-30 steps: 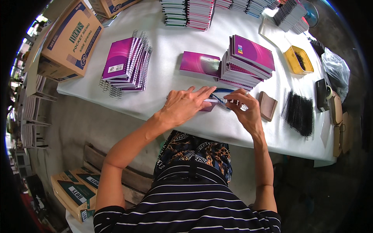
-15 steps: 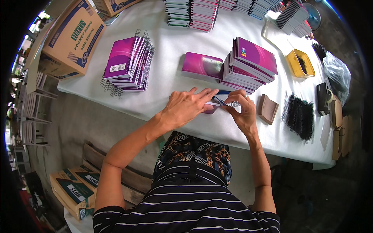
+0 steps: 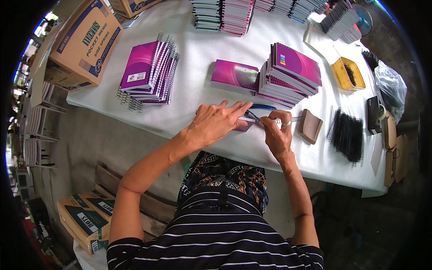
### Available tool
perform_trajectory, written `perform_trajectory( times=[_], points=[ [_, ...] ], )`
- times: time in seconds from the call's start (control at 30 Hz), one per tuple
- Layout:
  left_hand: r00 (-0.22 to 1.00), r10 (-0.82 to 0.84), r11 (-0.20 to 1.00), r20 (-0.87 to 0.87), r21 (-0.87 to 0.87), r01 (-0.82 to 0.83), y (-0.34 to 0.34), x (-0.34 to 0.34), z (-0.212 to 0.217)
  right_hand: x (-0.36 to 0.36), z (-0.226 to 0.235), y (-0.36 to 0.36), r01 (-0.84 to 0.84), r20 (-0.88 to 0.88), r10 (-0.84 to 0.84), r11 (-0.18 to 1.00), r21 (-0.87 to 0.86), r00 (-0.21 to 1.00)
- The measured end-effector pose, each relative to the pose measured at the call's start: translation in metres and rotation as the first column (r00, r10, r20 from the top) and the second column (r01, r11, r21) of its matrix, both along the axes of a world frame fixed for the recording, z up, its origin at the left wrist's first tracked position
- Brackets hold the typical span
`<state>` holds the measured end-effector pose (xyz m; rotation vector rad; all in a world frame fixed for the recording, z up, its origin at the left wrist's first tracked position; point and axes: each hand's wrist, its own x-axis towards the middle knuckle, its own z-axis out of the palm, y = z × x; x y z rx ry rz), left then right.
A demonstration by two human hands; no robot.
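Observation:
My left hand [image 3: 216,121] lies over a small purple notebook [image 3: 245,127], holding it near the table's front edge. Its fingers reach across to the right, and most of the cover is hidden beneath them. A pale page edge [image 3: 245,119] shows at the fingertips. With thumb and index finger, my right hand [image 3: 279,131] pinches a thin wire spiral [image 3: 295,119] at the notebook's right end; the coil trails out to the right behind the fingers. A blue-handled tool [image 3: 263,107], apparently pliers, lies just beyond the fingertips, its jaws partly hidden.
Purple notebooks stand in a stack [image 3: 292,74], with another pile [image 3: 146,74] bearing loose coils at left. To the right are a brown curved block [image 3: 310,126], black coils [image 3: 346,137] and a yellow tub [image 3: 344,78]. A cardboard box [image 3: 85,45] occupies the left end.
My right hand has shifted slightly down and its fingers have curled more. More of the coil now shows to its right. My left hand has stayed in place.

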<state>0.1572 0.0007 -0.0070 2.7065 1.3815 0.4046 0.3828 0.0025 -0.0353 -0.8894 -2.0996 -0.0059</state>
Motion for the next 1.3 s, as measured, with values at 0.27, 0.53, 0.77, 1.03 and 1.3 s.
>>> perform_trajectory(
  times=[0.27, 0.53, 0.77, 1.03, 1.3],
  points=[
    [0.997, -0.046, 0.998, 0.069, -0.046, 0.049, 0.003, -0.001, -0.003, -0.01, -0.012, -0.001, 0.039, -0.114, -0.047, 0.997, -0.064, 0.992],
    [1.0, -0.004, 1.0, 0.001, 0.001, 0.004, 0.001, 0.001, -0.003, -0.005, -0.009, -0.004, -0.022, -0.061, 0.016, 0.995, -0.098, 0.998],
    [1.0, -0.002, 0.999, 0.012, -0.051, 0.003, -0.004, 0.0, -0.004, -0.007, 0.033, -0.017, 0.162, 0.236, -0.093, 0.943, -0.292, 0.967],
    [1.0, -0.011, 0.991, 0.02, -0.134, 0.013, -0.012, -0.007, 0.012, -0.009, 0.062, -0.022, 0.121, 0.358, 0.046, 0.894, -0.432, 0.932],
    [0.999, -0.002, 0.983, 0.037, -0.182, 0.008, -0.014, -0.008, 0.009, -0.016, 0.056, -0.025, 0.076, 0.288, 0.086, 0.859, -0.506, 0.954]
  ],
)
